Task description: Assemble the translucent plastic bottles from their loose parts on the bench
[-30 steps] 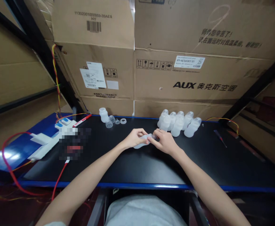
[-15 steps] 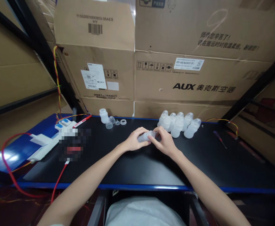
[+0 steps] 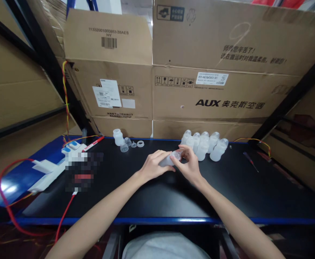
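Observation:
Above the middle of the black table, my left hand [image 3: 152,165] is wrapped round the body of a milky baby bottle [image 3: 165,160] that lies tilted to the right. My right hand [image 3: 189,166] grips its top end, thumb and fingers on a clear dome cap [image 3: 176,154]; what sits under the cap is hard to make out. Behind and left stands a bottle without a top [image 3: 118,137]. Beside it lie clear cap pieces [image 3: 124,147], a small nipple [image 3: 134,144] and a white collar ring [image 3: 140,144].
Several capped bottles [image 3: 201,148] stand grouped behind my right hand. A screwdriver [image 3: 251,162] lies at the right. On the left are a power strip [image 3: 48,174], a red marker [image 3: 93,143], a red cable [image 3: 65,214] and a blurred-out item. Cardboard [image 3: 173,126] walls the table's back.
The bottle's top has turned more toward me, and the clear cap now shows between my right thumb and fingers. My view has tipped slightly upward.

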`<state>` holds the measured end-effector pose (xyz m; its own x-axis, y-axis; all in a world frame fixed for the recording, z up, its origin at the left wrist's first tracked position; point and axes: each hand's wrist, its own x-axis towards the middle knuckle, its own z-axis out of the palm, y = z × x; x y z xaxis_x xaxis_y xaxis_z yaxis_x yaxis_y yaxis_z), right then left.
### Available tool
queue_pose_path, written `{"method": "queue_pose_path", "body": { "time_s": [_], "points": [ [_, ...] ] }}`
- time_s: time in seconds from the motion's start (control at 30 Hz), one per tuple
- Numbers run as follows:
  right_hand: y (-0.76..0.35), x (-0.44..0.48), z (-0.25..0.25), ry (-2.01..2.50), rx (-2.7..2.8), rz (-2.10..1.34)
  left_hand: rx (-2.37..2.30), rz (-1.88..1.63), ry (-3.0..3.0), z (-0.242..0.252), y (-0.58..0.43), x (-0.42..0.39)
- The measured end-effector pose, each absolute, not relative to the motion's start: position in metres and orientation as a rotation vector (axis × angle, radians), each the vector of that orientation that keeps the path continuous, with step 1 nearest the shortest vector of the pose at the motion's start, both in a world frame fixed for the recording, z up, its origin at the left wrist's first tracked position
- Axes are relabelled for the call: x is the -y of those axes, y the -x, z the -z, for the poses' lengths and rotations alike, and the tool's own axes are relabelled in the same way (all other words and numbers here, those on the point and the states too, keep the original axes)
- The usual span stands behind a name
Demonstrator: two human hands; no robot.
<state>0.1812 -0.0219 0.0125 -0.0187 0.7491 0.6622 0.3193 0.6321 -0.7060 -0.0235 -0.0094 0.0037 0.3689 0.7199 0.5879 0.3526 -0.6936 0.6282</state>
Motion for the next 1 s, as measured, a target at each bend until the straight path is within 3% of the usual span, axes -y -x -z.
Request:
{"method": "queue_pose_path", "body": {
  "time_s": [0.13, 0.33, 0.43, 0.53, 0.77, 0.87, 1.0],
  "points": [
    [-0.183, 0.024, -0.014, 0.874, 1.641, -0.372, -1.061, -1.128, -2.465, -0.011, 0.052, -0.011],
    [-0.195, 0.022, -0.024, 0.9, 1.682, -0.248, -2.118, -1.112, -2.27, -0.025, 0.12, -0.045],
    [-0.199, 0.022, -0.029, 0.893, 1.712, -0.216, -2.467, -0.798, -2.01, -0.033, 0.151, -0.053],
    [-0.202, 0.023, -0.032, 0.912, 1.746, -0.209, -2.6, -0.53, -1.869, -0.038, 0.172, -0.055],
    [-0.208, 0.018, -0.025, 0.863, 1.929, -0.285, -2.559, -0.369, -1.852, -0.038, 0.183, -0.054],
    [-0.207, 0.015, -0.017, 0.84, 1.939, -0.397, -2.487, -0.577, -1.879, -0.044, 0.174, -0.051],
    [-0.201, 0.008, -0.001, 0.97, 1.896, -0.579, -1.884, -1.438, -1.812, -0.05, 0.143, -0.046]
  ]
}}
